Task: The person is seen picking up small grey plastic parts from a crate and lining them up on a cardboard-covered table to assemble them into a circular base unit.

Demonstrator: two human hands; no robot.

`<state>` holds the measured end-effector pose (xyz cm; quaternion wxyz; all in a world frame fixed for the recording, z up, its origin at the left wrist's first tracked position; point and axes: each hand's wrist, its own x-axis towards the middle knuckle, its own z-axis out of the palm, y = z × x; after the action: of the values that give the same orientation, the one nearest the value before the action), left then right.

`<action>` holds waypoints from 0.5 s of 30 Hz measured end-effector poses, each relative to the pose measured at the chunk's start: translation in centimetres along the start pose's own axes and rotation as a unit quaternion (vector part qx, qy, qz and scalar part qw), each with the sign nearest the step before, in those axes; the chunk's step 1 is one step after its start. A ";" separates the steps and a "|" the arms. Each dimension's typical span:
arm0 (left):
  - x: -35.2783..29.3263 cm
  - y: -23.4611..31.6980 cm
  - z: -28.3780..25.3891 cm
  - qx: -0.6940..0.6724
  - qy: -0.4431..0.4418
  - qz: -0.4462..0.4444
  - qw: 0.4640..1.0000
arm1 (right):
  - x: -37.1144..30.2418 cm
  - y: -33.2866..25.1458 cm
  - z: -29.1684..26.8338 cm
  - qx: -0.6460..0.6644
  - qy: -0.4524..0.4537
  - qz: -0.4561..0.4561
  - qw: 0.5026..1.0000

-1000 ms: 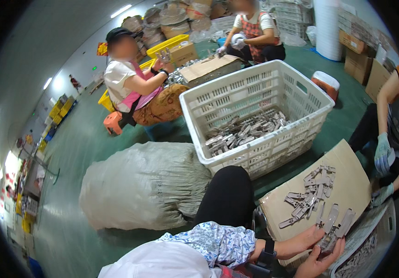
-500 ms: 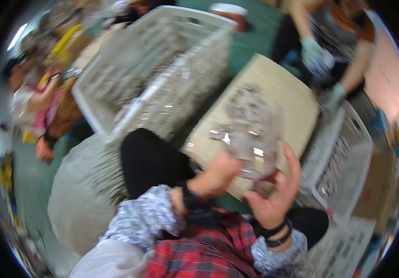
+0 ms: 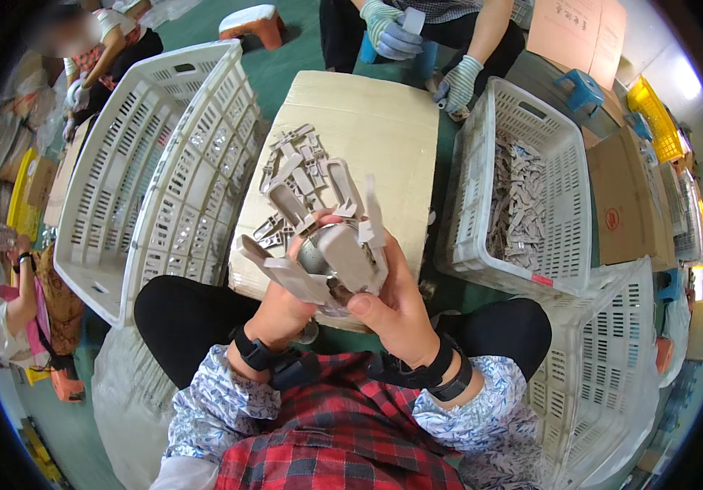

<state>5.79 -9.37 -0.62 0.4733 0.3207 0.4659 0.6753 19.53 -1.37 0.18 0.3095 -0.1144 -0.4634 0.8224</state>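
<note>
Plainly gripping a bunch of grey plastic clip pieces (image 3: 340, 265), above the near edge of the cardboard panel (image 3: 384, 147). Cupped from below and the left by the left hand (image 3: 283, 313), with fingers mostly hidden behind the plastic; clasped from the right by the right hand (image 3: 404, 314), with the thumb pressed near the lower end of a broad paddle (image 3: 346, 251). Showing, between the paddles, a round silvery part (image 3: 312, 257), too covered to name more closely.

Probably light for such bulk, stiff, smooth and slightly slippery on the flat faces; likely awkward rather than heavy, being splayed in several directions and apt to shift. Perhaps hinged or sprung near the small metal bit (image 3: 337, 289), though impossible to confirm from above. Best held low around the gathered middle, with thumb and fingers opposed, not by one protruding paddle. Likely tough enough for a firm squeeze, but possibly weaker at the thin ends.

Note also a heap of loose clip pieces (image 3: 294, 167) on the left part of the cardboard panel. See a white slotted crate (image 3: 192, 175) left of the panel, and a grey-white crate (image 3: 560, 184) right of it, holding many small grey pieces (image 3: 519, 204). Notice, just beside the panel's far right corner, a co-worker's gloved hand (image 3: 460, 84).
</note>
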 end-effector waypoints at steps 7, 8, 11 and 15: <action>-1.3 1.0 2.1 0.019 -0.041 0.076 0.996 | -0.2 -0.6 -1.6 -0.176 -0.036 -0.196 0.964; -1.8 1.0 2.9 -0.008 -0.007 0.057 0.998 | -0.2 -0.6 -1.3 -0.180 -0.048 -0.201 0.962; -1.4 1.0 2.9 0.005 -0.013 0.084 0.996 | -0.3 -0.5 -1.3 -0.110 -0.056 -0.165 0.979; -1.8 0.4 0.4 0.157 -0.130 0.146 0.968 | -1.0 -1.5 -0.5 0.105 -0.008 -0.066 0.992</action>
<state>6.67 -10.98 -0.10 0.3695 0.5404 0.4488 0.6083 21.13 -1.04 1.05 0.3699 -0.0437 -0.3831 0.8453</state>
